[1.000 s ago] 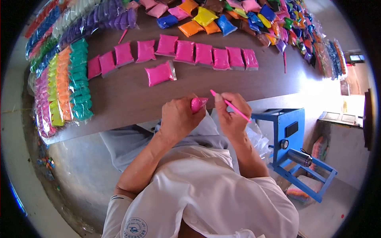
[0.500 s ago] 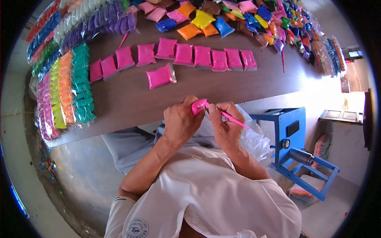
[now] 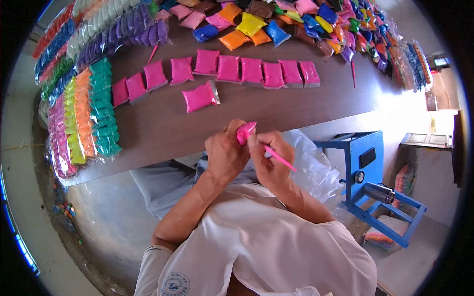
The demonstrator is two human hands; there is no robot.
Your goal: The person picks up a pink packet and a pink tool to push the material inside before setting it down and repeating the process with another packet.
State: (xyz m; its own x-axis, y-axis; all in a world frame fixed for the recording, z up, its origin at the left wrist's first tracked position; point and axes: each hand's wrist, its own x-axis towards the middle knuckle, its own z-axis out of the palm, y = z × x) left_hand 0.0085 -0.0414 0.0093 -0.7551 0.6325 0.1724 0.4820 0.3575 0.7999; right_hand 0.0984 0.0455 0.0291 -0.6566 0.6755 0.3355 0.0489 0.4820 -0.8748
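My left hand is closed around a small bright pink packet, whose top sticks out above the fingers. Close against it, my right hand pinches a thin pink plastic stick. The stick slants down to the right, and its upper end is hidden behind the fingers at the packet. On the brown table beyond my hands lies a single pink packet with a clear end. Behind it runs a row of similar pink packets.
Strips of coloured packets line the table's left side. A mixed heap of packets covers the far right. Two more pink sticks lie on the table, one at the right. A blue stool with a steel flask stands right of me.
My right hand has moved slightly left and in against the packet, and the stick has shifted left and down with it. My left hand still grips the packet.
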